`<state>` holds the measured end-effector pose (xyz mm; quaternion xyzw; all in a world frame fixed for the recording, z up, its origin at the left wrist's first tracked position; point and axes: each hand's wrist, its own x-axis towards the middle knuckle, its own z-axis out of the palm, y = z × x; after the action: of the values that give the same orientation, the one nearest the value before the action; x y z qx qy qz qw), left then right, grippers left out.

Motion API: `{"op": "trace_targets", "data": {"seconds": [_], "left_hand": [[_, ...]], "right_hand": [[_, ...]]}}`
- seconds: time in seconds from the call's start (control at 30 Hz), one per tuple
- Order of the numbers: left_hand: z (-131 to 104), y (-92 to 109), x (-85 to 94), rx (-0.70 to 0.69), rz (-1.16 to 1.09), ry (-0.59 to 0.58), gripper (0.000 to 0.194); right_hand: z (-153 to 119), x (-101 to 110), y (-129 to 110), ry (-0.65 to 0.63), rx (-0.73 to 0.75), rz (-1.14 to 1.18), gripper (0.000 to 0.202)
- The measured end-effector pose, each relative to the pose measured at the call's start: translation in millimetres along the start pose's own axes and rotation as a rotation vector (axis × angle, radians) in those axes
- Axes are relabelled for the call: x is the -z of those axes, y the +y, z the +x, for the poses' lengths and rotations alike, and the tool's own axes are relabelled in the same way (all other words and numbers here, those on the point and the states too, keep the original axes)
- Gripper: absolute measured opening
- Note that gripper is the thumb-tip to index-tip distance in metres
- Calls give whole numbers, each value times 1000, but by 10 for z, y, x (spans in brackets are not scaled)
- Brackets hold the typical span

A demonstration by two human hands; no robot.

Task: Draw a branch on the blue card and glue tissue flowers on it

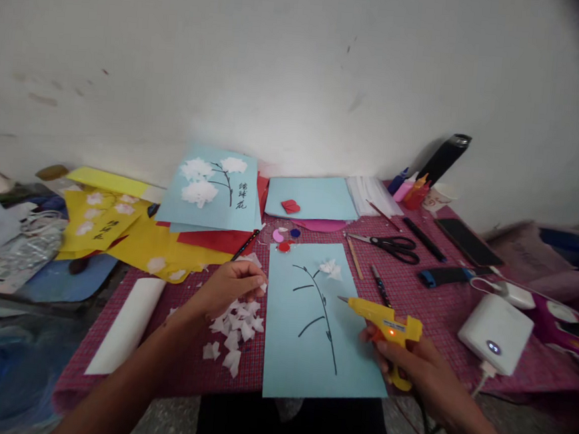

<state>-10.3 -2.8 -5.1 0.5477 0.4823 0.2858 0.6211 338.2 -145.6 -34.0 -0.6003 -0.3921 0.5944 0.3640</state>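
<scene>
Glue gun (386,319) gripped in right hand (419,366), over blue sheet's (291,361) right side.
Left hand (231,286), at sheet's left edge, pinches white scrap (264,286): likely light, tearable, best held edgewise. Gun seems stiff; hold handle.

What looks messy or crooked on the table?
The small white paper pieces look messy: they lie scattered on the checked tablecloth beside the light blue sheet, near the left hand. The black thermos looks tilted too, though the wide view may just bend it.
</scene>
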Motion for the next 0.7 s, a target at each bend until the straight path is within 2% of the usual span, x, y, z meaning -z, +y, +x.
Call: {"op": "trace_targets", "data": {"seconds": [0.1,0.27,0.4,0.57,0.7], "left_hand": [[71,-17,-40,-19,14,-19,22],[211,-43,-140,-3,33,-86,22],[298,-68,-200,-25,69,-148,19],[347,-101,-229,-35,63,-179,17],[354,-86,-244,-35,66,-195,17]], "right_hand": [[24,-59,-73,36,85,-170,38],[133,-244,-154,112,317,-482,20],[275,-404,-215,174,429,-735,15],[440,-515,-293,206,456,-946,9],[529,-531,-290,221,429,-1023,8]]}}
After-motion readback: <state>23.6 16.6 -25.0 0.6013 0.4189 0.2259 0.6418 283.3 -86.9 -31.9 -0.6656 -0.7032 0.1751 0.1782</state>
